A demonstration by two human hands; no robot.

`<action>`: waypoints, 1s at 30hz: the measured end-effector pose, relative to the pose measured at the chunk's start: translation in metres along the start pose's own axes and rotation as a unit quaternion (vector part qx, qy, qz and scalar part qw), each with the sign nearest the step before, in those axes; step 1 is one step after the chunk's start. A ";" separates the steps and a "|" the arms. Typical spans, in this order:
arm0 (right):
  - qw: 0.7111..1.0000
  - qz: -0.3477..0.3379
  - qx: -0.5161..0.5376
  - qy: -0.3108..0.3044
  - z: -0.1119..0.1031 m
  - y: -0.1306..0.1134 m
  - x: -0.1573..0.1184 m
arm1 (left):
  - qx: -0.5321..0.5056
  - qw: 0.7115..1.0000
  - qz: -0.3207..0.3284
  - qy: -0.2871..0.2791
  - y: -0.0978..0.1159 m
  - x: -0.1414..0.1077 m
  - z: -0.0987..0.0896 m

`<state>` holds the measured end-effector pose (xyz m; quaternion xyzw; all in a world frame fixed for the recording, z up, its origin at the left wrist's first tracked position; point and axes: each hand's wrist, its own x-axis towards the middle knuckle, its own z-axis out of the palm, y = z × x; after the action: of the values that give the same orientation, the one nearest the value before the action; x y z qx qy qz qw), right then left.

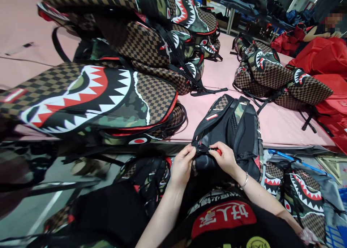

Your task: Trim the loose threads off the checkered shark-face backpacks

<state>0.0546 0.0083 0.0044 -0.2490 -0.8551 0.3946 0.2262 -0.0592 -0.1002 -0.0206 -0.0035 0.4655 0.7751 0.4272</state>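
Note:
A backpack with black padded straps leans at the pink table's front edge, its back side facing up. My left hand pinches a bunched black strap at the backpack's left side. Just right of it, my right hand is closed on the other end of that strap, with a small red piece showing by the fingers. The strap runs between the two hands. Exactly how its end sits in my right fingers is too small to make out.
Checkered shark-mouth backpacks are heaped on the pink table at left, with smaller bags at right. Red bags lie at the far right near another person. More backpacks sit below the table edge.

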 end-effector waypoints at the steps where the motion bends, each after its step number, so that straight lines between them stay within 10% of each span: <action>1: 1.000 0.001 0.001 -0.007 0.001 0.000 0.001 | -0.003 1.000 -0.008 0.002 0.000 0.000 0.000; 20: 0.938 0.177 0.296 -0.021 0.053 0.026 0.016 | 0.052 0.994 -0.080 -0.043 -0.002 0.004 -0.010; 30: 0.962 0.166 0.215 -0.003 0.057 0.025 0.015 | 0.027 0.996 -0.030 0.075 -0.015 0.012 -0.008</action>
<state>0.0159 -0.0010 -0.0462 -0.3312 -0.6976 0.6020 0.2031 -0.0603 -0.0944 -0.0405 -0.0644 0.5167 0.7466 0.4140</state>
